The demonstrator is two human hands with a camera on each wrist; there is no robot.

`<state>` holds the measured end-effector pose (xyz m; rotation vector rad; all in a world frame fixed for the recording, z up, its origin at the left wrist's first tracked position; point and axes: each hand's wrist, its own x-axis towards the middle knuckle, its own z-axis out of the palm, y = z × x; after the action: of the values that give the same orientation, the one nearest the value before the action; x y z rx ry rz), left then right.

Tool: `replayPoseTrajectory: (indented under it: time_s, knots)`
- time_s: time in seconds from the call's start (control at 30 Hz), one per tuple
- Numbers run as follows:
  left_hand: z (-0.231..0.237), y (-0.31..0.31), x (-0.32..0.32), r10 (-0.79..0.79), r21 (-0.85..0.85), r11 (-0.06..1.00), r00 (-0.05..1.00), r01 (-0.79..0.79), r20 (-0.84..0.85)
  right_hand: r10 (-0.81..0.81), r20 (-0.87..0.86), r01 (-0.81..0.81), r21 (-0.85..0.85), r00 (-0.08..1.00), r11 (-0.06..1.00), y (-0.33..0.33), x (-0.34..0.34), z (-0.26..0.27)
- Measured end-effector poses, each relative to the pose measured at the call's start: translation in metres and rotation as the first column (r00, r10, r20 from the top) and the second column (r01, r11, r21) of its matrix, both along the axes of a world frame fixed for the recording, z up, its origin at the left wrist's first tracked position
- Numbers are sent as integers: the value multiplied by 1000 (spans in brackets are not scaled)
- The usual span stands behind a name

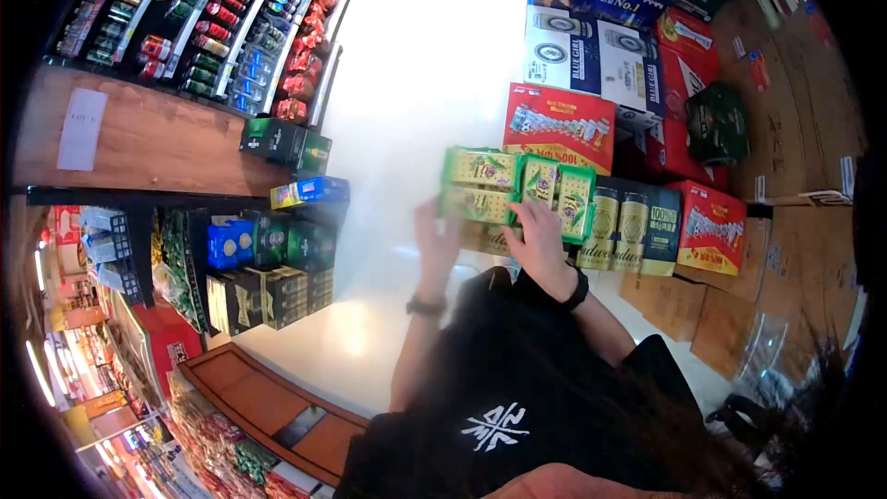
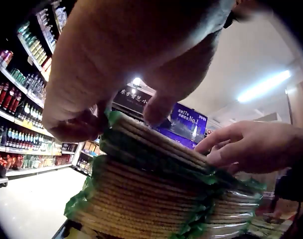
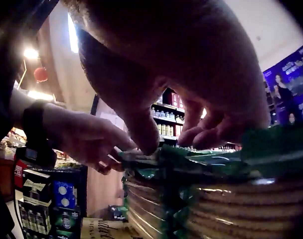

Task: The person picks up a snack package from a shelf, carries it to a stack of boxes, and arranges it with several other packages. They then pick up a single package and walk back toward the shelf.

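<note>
Green-edged, see-through packs of crackers [image 1: 482, 187] are piled on boxed beer. In the wrist views, rows of crackers show through the wrapping [image 2: 136, 194]. My left hand [image 1: 436, 245], blurred in the head view, is beside the left end of the pile. In the left wrist view its fingers [image 2: 74, 127] and thumb lie around the top pack's near corner. The right hand [image 1: 545, 245] is over the front of the packs, fingertips at the top wrapping. Its thumb [image 3: 145, 134] and fingers stand apart over a green seam in the right wrist view.
A gold-can beer case [image 1: 637, 222] supports the pile. Red boxes [image 1: 559, 125], Blue Girl cases [image 1: 591, 55] and brown cartons [image 1: 785, 111] are stacked behind and right. Shelves of drinks [image 1: 212, 28] stand across the white floor [image 1: 416, 65] to the left.
</note>
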<state>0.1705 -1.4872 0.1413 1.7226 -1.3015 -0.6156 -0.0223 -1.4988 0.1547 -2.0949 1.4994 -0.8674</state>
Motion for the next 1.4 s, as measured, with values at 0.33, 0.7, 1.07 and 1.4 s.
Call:
replayPoseTrajectory:
  time_s: [0.33, 0.7, 1.07, 1.4]
  knots:
    - [2, 52, 3, 184, -31, 982, 983, -184, 5, 132, 93, -124, -84, 987, 989, 23, -2, 18]
    - [-13, 227, -13, 391, 70, 920, 917, -386, -82, 576, 136, -578, -31, 806, 816, 110, 26, 16]
    - [-2, 408, -53, 682, 85, 730, 716, -678, -147, 959, -20, -958, -46, 284, 283, 246, 45, 37]
    - [-25, 569, -140, 943, 199, 305, 265, -931, -203, 970, 209, -961, 220, -124, -170, 376, 57, 26]
